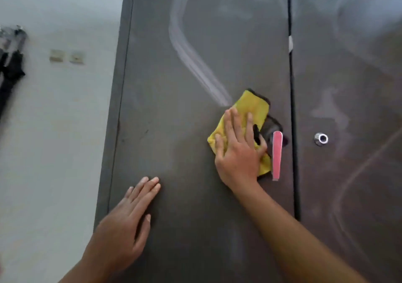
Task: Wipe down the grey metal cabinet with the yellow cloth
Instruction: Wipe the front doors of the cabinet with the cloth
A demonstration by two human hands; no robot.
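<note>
The grey metal cabinet (185,130) fills most of the view, with two doors split by a dark vertical gap. My right hand (237,149) presses the yellow cloth (250,106) flat against the left door, fingers straight and spread, just left of the pink-covered door handle (277,154). A pale wipe streak curves up the door from the cloth. My left hand (128,221) rests flat on the same door lower left, fingers straight, holding nothing.
A round silver lock (321,139) sits on the right door, which carries faint smear marks. Left of the cabinet is a white wall with two small wall plates (66,56) and a dark object (10,65) hanging at the far left edge.
</note>
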